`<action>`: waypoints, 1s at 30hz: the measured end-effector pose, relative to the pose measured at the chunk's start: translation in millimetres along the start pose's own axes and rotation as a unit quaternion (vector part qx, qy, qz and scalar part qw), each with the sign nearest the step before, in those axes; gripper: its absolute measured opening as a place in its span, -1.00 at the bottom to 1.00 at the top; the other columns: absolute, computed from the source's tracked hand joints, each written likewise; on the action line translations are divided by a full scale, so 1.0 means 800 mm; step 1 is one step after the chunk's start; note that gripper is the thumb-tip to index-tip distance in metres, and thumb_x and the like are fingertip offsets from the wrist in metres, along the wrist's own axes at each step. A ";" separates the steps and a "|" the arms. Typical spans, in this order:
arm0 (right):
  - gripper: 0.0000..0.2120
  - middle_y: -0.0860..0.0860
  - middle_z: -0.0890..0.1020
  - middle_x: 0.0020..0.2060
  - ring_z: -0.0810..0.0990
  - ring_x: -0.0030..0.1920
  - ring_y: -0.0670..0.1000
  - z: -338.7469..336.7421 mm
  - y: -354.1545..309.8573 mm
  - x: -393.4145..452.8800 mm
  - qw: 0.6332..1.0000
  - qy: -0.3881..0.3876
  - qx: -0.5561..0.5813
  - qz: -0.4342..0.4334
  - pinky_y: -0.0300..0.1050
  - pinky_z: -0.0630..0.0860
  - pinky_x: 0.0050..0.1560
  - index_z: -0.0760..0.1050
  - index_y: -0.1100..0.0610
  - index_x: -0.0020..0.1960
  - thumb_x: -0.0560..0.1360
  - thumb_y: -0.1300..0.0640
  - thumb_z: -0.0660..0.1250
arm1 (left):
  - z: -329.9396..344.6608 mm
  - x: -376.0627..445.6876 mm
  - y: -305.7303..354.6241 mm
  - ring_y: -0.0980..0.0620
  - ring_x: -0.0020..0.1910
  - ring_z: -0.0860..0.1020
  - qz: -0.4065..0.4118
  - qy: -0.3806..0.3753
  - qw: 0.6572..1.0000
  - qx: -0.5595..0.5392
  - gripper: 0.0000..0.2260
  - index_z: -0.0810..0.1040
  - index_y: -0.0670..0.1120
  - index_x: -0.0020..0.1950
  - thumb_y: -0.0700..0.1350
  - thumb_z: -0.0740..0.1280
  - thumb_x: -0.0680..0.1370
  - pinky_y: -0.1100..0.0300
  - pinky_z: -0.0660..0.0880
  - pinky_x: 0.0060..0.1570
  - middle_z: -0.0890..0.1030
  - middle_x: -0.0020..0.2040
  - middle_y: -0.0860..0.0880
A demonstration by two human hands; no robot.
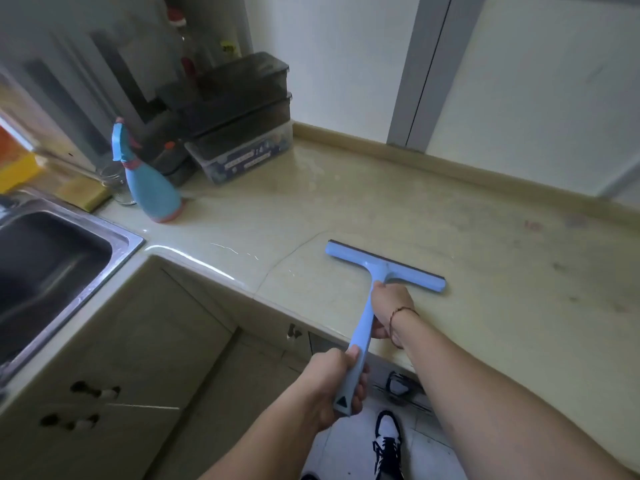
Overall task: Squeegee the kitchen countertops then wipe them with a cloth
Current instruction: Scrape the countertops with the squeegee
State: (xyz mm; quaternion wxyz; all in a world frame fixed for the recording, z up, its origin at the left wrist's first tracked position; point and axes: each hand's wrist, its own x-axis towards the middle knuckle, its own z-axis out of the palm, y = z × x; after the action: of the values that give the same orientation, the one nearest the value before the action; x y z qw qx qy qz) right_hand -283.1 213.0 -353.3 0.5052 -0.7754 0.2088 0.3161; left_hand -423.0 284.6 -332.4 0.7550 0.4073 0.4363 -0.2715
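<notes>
A light blue squeegee [367, 268] lies with its black rubber blade on the beige countertop [485, 258], its handle pointing back over the counter's front edge. My right hand [391, 310] grips the handle just below the blade head. My left hand [337, 386] grips the lower end of the handle, out past the counter edge. The counter looks wet near the back corner. No cloth shows in this view.
A blue spray bottle [149, 181] stands at the counter's left, beside a glass jar [116, 183] and yellow sponge [85, 192]. Stacked dark-lidded boxes [242, 123] fill the back corner. A steel sink [52, 268] lies at left. Cabinet doors and my shoe [389, 441] are below.
</notes>
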 end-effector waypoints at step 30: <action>-0.67 0.16 0.47 -0.30 0.53 -0.36 0.11 -0.019 0.076 -0.088 0.996 -0.079 0.029 -0.004 0.01 0.59 -0.38 0.43 0.24 -0.17 0.61 0.01 0.13 | 0.000 -0.067 -0.093 -0.04 -0.51 0.48 0.070 0.080 0.993 0.046 -0.67 0.60 -0.30 -0.25 -0.07 0.33 0.58 0.23 0.43 -0.41 0.56 -0.42 -0.22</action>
State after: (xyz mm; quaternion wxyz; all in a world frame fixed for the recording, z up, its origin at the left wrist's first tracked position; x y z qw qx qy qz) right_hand -367.9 174.8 -339.5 0.5438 -0.7336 0.1742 0.3683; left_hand -504.9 248.6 -313.5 0.7155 0.4913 0.4526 -0.2045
